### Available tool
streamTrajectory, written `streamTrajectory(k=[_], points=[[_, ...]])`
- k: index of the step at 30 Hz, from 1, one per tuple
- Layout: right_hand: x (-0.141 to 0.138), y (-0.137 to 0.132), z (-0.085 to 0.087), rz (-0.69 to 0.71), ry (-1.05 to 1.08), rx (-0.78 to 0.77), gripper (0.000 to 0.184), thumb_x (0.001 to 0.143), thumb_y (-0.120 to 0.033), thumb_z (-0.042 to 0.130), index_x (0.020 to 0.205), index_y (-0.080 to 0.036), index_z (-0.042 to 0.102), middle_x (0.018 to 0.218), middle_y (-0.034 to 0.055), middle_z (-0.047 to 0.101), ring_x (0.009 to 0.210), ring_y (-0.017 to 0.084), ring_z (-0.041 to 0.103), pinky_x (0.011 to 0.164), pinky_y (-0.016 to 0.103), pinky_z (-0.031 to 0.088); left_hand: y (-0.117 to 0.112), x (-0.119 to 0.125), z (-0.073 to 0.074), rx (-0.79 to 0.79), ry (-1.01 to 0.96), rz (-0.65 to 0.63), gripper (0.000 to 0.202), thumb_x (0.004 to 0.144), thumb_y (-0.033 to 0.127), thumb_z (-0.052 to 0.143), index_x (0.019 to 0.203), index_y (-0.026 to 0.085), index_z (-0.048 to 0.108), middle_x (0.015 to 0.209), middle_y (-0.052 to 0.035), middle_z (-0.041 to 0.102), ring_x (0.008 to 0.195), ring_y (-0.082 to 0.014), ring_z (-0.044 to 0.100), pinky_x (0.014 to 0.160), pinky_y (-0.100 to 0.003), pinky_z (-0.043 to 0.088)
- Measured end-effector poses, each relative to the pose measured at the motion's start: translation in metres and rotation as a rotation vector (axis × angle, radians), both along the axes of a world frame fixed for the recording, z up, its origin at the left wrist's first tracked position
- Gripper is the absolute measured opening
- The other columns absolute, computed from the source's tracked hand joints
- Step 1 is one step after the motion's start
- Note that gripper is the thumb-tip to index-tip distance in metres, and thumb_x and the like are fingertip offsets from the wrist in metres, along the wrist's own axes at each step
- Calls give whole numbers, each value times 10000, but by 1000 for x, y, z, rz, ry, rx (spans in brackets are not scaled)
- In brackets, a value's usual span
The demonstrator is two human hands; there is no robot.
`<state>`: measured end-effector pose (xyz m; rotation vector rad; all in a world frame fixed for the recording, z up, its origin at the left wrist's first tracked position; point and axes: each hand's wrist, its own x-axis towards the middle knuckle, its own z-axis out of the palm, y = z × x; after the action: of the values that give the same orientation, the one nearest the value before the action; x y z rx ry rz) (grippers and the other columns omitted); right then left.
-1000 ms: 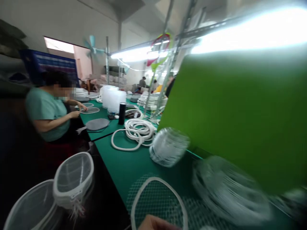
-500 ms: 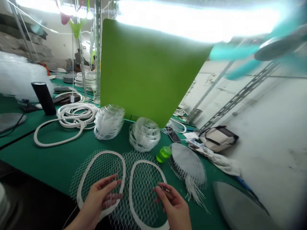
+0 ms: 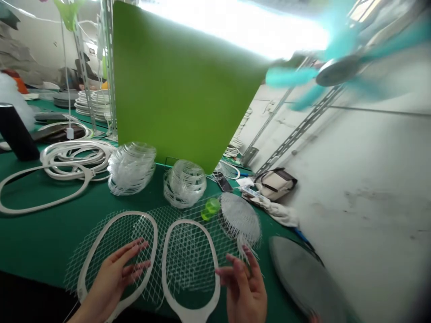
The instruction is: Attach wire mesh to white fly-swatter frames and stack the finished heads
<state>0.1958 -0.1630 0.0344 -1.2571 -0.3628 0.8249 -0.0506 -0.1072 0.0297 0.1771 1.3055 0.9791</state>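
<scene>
Two white oval frames lie side by side on a sheet of white mesh (image 3: 182,215) at the near edge of the green table (image 3: 43,233). My left hand (image 3: 114,276) rests flat and open on the left frame (image 3: 101,251), fingers spread over its mesh. My right hand (image 3: 244,287) hovers at the right rim of the right frame (image 3: 188,269), fingers apart and slightly curled, holding nothing I can see. A stack of oval mesh pieces (image 3: 240,220) with trailing threads lies just beyond my right hand, next to a small green cap (image 3: 210,208).
Two piles of clear oval rings (image 3: 131,168) (image 3: 185,181) stand behind the frames. White frame hoops (image 3: 63,157) lie at the left with a black cylinder (image 3: 15,132). A green board (image 3: 175,85) stands upright. A grey disc (image 3: 303,278), a bag (image 3: 276,184) and a spinning teal fan (image 3: 333,72) are to the right.
The view swung right from a co-worker and the far table down to my hands. Since half a second ago my right hand has lifted off the right frame toward its rim.
</scene>
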Motion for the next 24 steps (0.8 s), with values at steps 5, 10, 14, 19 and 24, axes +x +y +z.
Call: streamTrajectory(k=[5, 10, 14, 19, 24], points=[[59, 21, 4, -178, -147, -31, 744, 728, -567, 774, 1338, -247, 493, 1090, 55, 727, 704, 154, 693, 706, 292, 597, 10, 0, 2, 31, 26, 113, 211, 970, 91, 584, 1155, 149, 668, 1265, -104, 699, 830, -202, 775, 540, -206, 635], [151, 79, 36, -246, -508, -341, 633, 762, -593, 625, 1221, -165, 545, 1099, 154, 712, 858, 247, 696, 711, 349, 566, 16, -12, 16, 104, 41, 43, 210, 988, 135, 562, 1161, 174, 676, 1275, -83, 695, 808, -198, 772, 569, -244, 644], [174, 100, 54, -241, -664, -481, 713, 638, -564, 772, 1163, -112, 600, 1170, 226, 670, 1119, 356, 602, 781, 383, 507, 19, -17, 24, 188, 43, -47, 230, 981, 130, 557, 1170, 159, 685, 1258, -107, 700, 755, -182, 761, 574, -250, 634], [83, 62, 22, 344, -596, -416, 673, 714, -741, 629, 1018, -147, 718, 1000, 140, 729, 804, 244, 648, 559, 290, 432, 22, 6, 21, 202, 4, -243, 243, 941, 179, 637, 1174, 141, 696, 1287, -153, 674, 713, -181, 743, 598, -266, 619], [25, 21, -12, 663, -151, -369, 510, 668, -591, 814, 866, -126, 747, 800, 94, 735, 630, 148, 611, 505, 224, 400, 18, 26, 11, 275, 87, -489, 351, 936, 294, 646, 1253, 144, 670, 1351, -176, 625, 880, -236, 737, 673, -279, 607]])
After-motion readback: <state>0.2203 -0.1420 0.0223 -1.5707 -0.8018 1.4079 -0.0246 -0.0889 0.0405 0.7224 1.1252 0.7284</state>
